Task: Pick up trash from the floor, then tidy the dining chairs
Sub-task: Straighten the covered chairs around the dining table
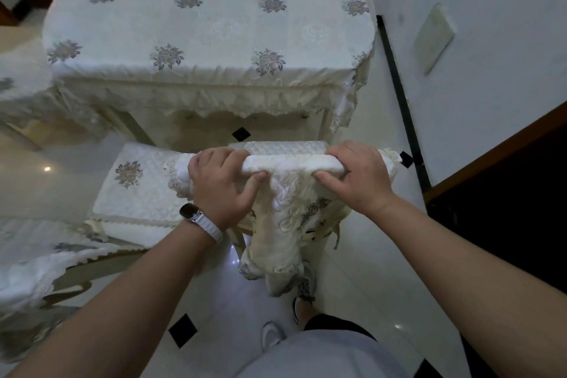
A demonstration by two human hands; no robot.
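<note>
A dining chair [291,163] with a cream lace cover stands right in front of me, its back's top rail nearest me. My left hand [219,184] grips the left part of that rail, fingers curled over the top and thumb underneath. My right hand [357,176] grips the right part the same way. The chair's quilted seat [285,147] points toward the dining table [196,21], which is draped in a cream cloth with grey flower motifs. No trash shows on the white tiled floor [245,294].
A second covered chair seat [138,187] sits just left of the one I hold. More covered chairs lie at the left edge [27,86] and lower left [30,261]. A white wall [475,9] with black skirting runs on the right, a dark wooden door [506,209] beside it.
</note>
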